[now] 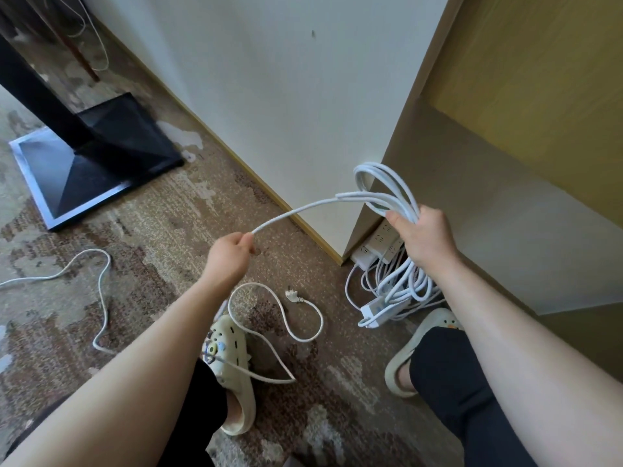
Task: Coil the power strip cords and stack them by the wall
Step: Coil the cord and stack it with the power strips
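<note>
My right hand [426, 237] grips a bundle of white cord loops [387, 190] that rise above it, and more loops hang below with a white power strip [377, 313] dangling near the floor. A single strand of the cord [296, 210] runs left from the bundle to my left hand [229, 256], which pinches it. The loose remainder of the cord curls over the carpet between my feet and ends in a white plug [292, 295]. White power strips [377, 246] lie stacked at the foot of the wall corner, behind my right hand.
A black stand base [97, 163] sits on the patterned carpet at the left. Another white cord [101, 281] snakes across the carpet at the left. The cream wall [286, 96] meets a tan panel [488, 197] on the right. My feet wear pale slippers [232, 365].
</note>
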